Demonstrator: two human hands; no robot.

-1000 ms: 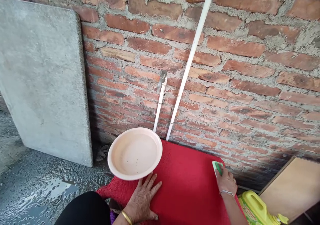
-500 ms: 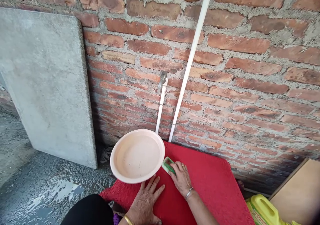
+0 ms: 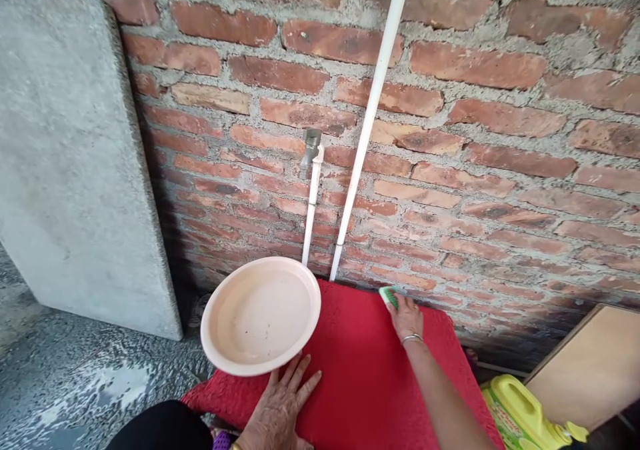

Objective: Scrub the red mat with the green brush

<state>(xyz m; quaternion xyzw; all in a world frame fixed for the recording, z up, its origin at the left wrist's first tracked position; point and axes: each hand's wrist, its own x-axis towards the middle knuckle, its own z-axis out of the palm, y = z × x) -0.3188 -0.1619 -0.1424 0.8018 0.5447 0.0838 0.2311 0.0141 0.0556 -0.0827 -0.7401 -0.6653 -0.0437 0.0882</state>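
A red cloth covers a low flat surface against the brick wall. My right hand grips a green and white scrub brush at the cloth's far edge, close to the wall. My left hand lies flat on the cloth with its fingers spread, the fingertips close beside the rim of a pale pink basin. The basin sits on the cloth's left side, with a few dark specks on its bottom. The brush's underside is hidden against the cloth.
A tap on a white pipe stands behind the basin, near a taller white pipe. A concrete slab leans on the wall at left, above wet floor. At lower right are a yellow jug and a wooden board.
My right hand has moved the brush from beside the basin rightward and away to the cloth's far edge. My left hand stays flat by the basin. The view has shifted slightly.
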